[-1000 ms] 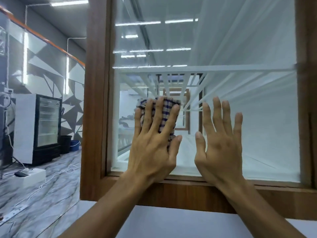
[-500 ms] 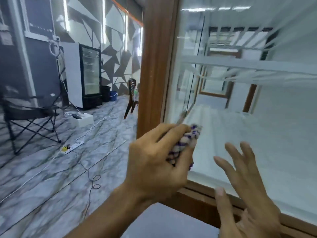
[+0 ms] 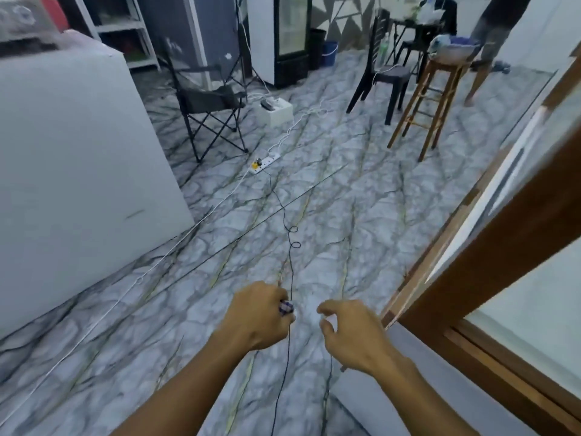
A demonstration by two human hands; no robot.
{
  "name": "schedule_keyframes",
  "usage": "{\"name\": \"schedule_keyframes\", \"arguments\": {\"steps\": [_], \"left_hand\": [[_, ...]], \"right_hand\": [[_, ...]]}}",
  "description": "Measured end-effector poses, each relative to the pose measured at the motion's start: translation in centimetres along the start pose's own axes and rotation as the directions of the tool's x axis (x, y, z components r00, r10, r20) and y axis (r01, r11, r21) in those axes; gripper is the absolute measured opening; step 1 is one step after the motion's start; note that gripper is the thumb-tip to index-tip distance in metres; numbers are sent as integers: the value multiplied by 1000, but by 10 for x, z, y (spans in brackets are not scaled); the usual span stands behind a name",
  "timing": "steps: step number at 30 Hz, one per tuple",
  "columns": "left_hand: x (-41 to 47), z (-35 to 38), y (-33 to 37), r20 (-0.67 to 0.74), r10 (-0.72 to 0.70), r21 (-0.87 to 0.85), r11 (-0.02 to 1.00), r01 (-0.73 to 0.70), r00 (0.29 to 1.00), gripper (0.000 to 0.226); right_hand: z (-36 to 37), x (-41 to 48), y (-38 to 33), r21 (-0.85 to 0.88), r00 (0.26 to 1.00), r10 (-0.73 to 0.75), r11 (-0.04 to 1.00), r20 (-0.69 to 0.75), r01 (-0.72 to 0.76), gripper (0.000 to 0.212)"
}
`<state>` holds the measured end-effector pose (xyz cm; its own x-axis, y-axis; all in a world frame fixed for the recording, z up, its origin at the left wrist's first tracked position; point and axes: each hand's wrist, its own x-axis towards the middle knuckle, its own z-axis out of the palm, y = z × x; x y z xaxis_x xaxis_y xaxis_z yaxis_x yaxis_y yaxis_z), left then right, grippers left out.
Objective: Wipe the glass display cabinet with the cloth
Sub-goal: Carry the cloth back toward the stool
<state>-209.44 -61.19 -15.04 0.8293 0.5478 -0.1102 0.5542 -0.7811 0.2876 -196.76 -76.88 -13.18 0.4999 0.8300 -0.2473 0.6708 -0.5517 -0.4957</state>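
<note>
At lower centre, the left hand (image 3: 257, 319) grips the balled cloth (image 3: 286, 307), fingers curled round it. The right hand (image 3: 352, 333) beside it hangs loosely curled, holding nothing. The cabinet (image 3: 503, 256) fills the right edge.

Floor (image 3: 314, 190): grey-white marble-pattern tile, dark veining.
Black cable (image 3: 290, 247): thin, two small loops; runs from beneath left hand (image 3: 261, 319) away to power strip.
Power strip (image 3: 265, 160): white, well beyond both hands.
White cable (image 3: 188, 231): from strip, slanting back past left of left hand.
Folding chair (image 3: 209, 105), white box (image 3: 276, 111): far ahead of left hand.
Black chair (image 3: 382, 73), wooden stool (image 3: 430, 99): far ahead of right hand (image 3: 352, 335).
White cabinet (image 3: 78, 171): well left of left hand.
Glass display cabinet (image 3: 490, 253): wood frame, just right of right hand.
</note>
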Motion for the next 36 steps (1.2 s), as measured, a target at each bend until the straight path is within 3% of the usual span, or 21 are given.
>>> {"name": "schedule_keyframes", "arguments": {"steps": [6, 22, 29, 36], "left_hand": [[-9, -45, -13, 173, -55, -21, 998, 60, 983, 25], [89, -134, -11, 279, -51, -15, 998, 57, 959, 28], [172, -145, -26, 347, 22, -8, 1000, -20, 937, 23], [310, -170, -66, 339, 196, 31, 975, -219, 920, 21]], "right_hand": [[-20, 17, -37, -48, 979, 78, 996, 186, -70, 38], [-98, 79, -66, -40, 950, 229, 973, 213, -226, 36], [-114, 152, -72, -54, 931, 296, 955, 212, -291, 35], [-145, 268, -74, 20, 905, 414, 908, 102, -418, 41]]}}
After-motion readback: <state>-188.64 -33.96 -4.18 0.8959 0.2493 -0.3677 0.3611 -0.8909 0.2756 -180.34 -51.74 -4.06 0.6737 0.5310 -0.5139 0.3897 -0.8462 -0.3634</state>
